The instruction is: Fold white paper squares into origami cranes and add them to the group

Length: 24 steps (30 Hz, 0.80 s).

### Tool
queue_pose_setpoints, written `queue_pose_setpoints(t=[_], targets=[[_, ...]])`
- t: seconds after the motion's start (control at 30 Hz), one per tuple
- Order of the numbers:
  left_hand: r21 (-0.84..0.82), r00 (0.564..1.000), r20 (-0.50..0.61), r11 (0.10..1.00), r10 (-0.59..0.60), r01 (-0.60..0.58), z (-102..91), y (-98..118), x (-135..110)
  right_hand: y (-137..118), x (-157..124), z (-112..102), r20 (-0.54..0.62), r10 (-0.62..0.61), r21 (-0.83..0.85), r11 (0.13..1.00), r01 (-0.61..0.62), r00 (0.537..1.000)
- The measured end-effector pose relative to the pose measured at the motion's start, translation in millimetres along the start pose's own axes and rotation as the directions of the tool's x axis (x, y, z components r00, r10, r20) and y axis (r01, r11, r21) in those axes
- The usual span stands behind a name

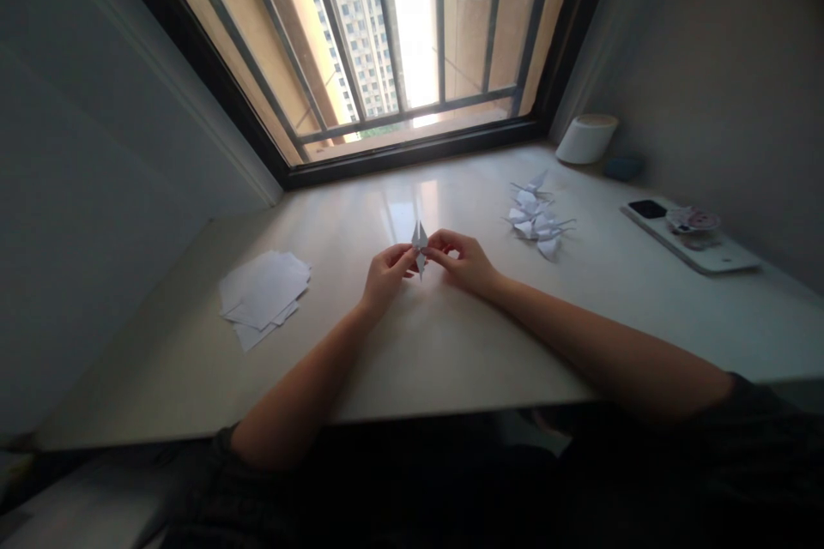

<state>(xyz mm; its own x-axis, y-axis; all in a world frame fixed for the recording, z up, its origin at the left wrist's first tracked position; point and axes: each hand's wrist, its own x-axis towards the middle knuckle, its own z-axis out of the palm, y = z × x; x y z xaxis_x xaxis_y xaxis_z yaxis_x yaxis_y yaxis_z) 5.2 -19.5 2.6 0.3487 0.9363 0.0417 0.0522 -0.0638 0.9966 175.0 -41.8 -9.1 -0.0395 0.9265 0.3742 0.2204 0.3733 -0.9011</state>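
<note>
A small folded white paper figure (420, 242) stands upright between my two hands, just above the pale tabletop (451, 343). My left hand (386, 274) pinches its left side with fingers closed. My right hand (464, 262) pinches its right side, fingers curled. Both forearms rest on the table. A loose stack of white paper sheets (263, 296) lies to the left of my left hand. A pile of several finished folded paper cranes (537, 219) lies to the right, beyond my right hand.
A white phone (692, 238) with a round sticker lies at the right. A white cylindrical container (585, 139) and a small blue object (623, 167) stand by the barred window (386, 43). Walls close in on both sides.
</note>
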Motion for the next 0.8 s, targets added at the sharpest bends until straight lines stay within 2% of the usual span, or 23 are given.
queue_pose_setpoints(t=[0.17, 0.3, 0.53, 0.67, 0.8], targets=[[0.053, 0.996, -0.071, 0.997, 0.054, -0.05, 0.8, 0.0, 0.0, 2.6, 0.7, 1.9, -0.007, 0.026, -0.028, 0.999, -0.026, 1.0], [0.091, 0.984, -0.135, 0.991, 0.113, -0.101, 0.6, -1.7, 0.0, 9.5, 2.6, 3.3, -0.007, 0.075, 0.036, 0.997, -0.075, 0.997], [0.046, 0.995, -0.072, 0.997, 0.071, -0.068, -2.8, -3.8, 3.7, 13.1, 2.3, 5.4, 0.001, 0.114, 0.111, 0.987, -0.113, 0.994], [-0.03, 1.0, -0.026, 0.999, -0.015, 0.014, -4.4, -4.3, 4.7, 6.5, 0.1, 4.3, -0.014, 0.086, -0.015, 0.996, -0.086, 0.996], [-0.024, 0.999, -0.005, 0.999, -0.047, 0.046, -3.7, -3.9, 3.2, 2.4, -1.7, 3.1, -0.023, 0.029, -0.181, 0.983, -0.033, 0.999]])
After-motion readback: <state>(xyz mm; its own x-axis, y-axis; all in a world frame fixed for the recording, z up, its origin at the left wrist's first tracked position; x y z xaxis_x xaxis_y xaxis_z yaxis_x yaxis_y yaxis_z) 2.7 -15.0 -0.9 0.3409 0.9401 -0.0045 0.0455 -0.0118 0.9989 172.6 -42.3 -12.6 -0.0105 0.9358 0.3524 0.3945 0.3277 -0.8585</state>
